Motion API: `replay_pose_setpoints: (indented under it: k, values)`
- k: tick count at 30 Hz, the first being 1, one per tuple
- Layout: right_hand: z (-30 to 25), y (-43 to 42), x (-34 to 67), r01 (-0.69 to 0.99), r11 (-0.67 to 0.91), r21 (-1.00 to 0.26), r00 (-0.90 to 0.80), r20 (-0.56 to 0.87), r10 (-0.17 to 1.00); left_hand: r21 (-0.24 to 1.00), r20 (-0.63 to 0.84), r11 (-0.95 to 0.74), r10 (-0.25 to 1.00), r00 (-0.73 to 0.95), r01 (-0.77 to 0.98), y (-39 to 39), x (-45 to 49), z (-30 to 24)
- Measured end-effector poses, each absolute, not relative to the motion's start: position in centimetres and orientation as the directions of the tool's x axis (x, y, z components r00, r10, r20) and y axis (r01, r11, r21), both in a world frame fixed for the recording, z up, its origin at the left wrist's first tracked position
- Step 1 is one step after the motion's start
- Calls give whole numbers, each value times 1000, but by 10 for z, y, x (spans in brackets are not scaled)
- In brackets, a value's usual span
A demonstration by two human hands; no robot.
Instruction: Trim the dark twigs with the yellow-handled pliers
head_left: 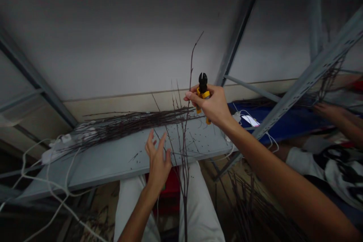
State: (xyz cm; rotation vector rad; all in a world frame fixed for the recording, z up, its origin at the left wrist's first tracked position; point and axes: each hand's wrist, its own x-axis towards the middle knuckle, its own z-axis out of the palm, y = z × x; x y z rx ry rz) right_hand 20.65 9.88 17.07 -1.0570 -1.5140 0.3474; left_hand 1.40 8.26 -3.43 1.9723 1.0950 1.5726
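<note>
The branch [185, 206] runs between both hands [158, 160] [214, 104] (right pinching it).

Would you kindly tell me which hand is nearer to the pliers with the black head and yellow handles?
Right. The right hand is holding the pliers; the left hand is apart from them, lower and to the left, near the front edge of the flat grey shelf.

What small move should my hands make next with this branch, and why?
Probably close the left hand around the branch: that hand looks open and free, while the right hand both pinches a thin twig and holds the pliers. A left-hand grip would likely let the right one work the pliers.
</note>
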Motion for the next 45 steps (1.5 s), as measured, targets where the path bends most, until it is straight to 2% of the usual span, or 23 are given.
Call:
replay_pose_setpoints:
  k: [2,5,8,14,17,20,22,24,27,31,38,43,45]
  values:
    - [169,99,204,396,556,-731,107,638,762,667,638,-673,738,222,321,76,9,-34]
    - [166,102,199,364,559,-745,112,631,767,808,487,-566,798,355,165,63,9,-33]
    - [163,105,196,369,548,-751,109,620,777,899,364,-424,862,353,107,56,13,-36]
    - [155,109,196,361,534,-764,167,617,769,966,258,-243,896,362,-87,61,19,-54]
    - [123,96,200,468,494,-732,206,635,745,977,194,-147,916,352,-156,63,19,-57]
    - [64,69,200,574,365,-733,240,577,781,977,178,-125,927,331,-173,60,18,-54]
    - [21,47,195,520,259,-814,253,436,864,978,173,-125,931,320,-167,58,16,-51]
    - [-13,29,186,373,135,-918,224,230,947,980,159,-108,933,324,-169,56,15,-49]
    - [-41,13,173,165,52,-985,245,92,965,978,120,-53,934,337,-200,54,14,-47]
    - [-48,5,169,6,43,-999,358,42,933,968,96,-16,945,312,-249,54,14,-48]
    - [-48,-7,168,-52,-16,-999,244,-28,969,958,83,12,946,313,-288,50,15,-48]
    - [-45,-9,161,-128,2,-992,287,-35,957,955,85,16,943,321,-298,44,16,-40]
    - [-46,-9,159,-139,16,-990,293,-25,956,946,113,-19,955,274,-322,47,17,-34]
